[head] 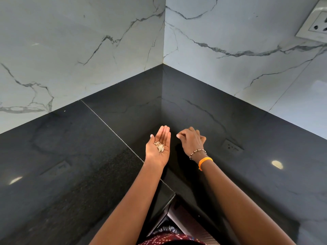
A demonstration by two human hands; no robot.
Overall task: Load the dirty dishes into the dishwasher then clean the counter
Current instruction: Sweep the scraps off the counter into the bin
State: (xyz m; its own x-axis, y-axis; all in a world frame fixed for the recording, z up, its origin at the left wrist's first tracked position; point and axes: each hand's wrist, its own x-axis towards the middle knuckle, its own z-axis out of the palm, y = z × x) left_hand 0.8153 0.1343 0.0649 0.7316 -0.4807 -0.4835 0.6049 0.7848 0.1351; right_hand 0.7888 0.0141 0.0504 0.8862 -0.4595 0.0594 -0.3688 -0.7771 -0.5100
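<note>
Facing an inside corner of a black polished counter (70,156), the person has both arms extended toward the angle where 2 counter runs meet. The front edges of these runs converge in a notch just in front of the body, and a thin pale seam crosses the left run diagonally, passing under the left forearm. Open counter lies on both sides of the hands, broad to the left and to the right, with the dark upstand closing off the far side in both directions. The left hand (158,147) is turned palm up with fingers straight and together, cupping a small heap of pale dry scraps (159,146); the number of scraps cannot be told. The right hand (192,140) is palm down near the corner, fingers curled and tips drawn together close to the stone; whether it pinches anything cannot be told. The right wrist carries 2 bands: 1 beaded bracelet (197,152) and 1 orange band (205,162). Counted fixtures: 1 white wall socket (315,25) at upper right. The walls above are white marble-pattern tile (247,32) with grey veins. The counter reflects 2 bright light spots and the socket.
</note>
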